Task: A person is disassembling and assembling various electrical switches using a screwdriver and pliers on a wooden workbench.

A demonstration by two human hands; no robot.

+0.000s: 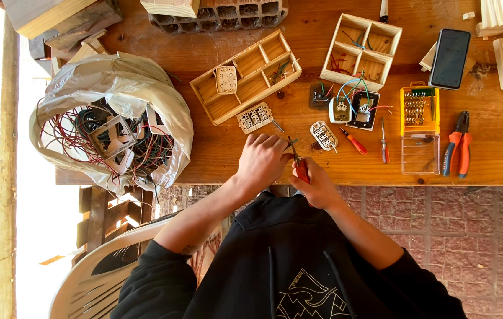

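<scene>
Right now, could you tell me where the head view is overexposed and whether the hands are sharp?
Head view: daylight blows out the left edge beside the plastic bag; the wooden table is evenly lit and sharp; left hand and right hand are slightly soft.

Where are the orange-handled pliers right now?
In the head view, the orange-handled pliers lie on the wooden table at far right, just right of the yellow bit case and below the phone.

A black hoodie with sleeves point(157, 277) pushed up to the elbows, forearms bare. Two drawstrings point(270, 277) hang at six o'clock above a pale line-drawn print point(309, 298) on the chest.
</scene>
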